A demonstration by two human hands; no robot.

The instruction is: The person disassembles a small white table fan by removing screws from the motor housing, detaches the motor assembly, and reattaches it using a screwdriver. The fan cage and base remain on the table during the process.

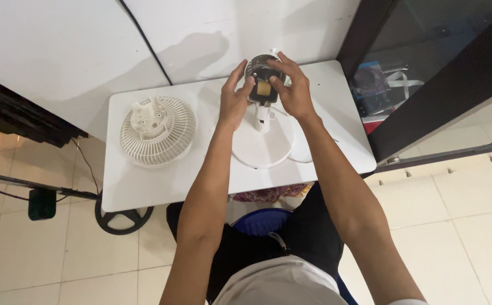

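A small fan motor, dark metal with a yellowish block, stands on a white post above a round white base on the white table. My left hand grips the motor from the left, thumb against it. My right hand holds it from the right, fingers curled over the top. A white fan grille lies flat on the table's left part, apart from both hands.
A black cable runs down the white wall behind the table. A dark-framed glass cabinet stands at the right. A black tripod leg and a round black stand base are on the tiled floor at the left.
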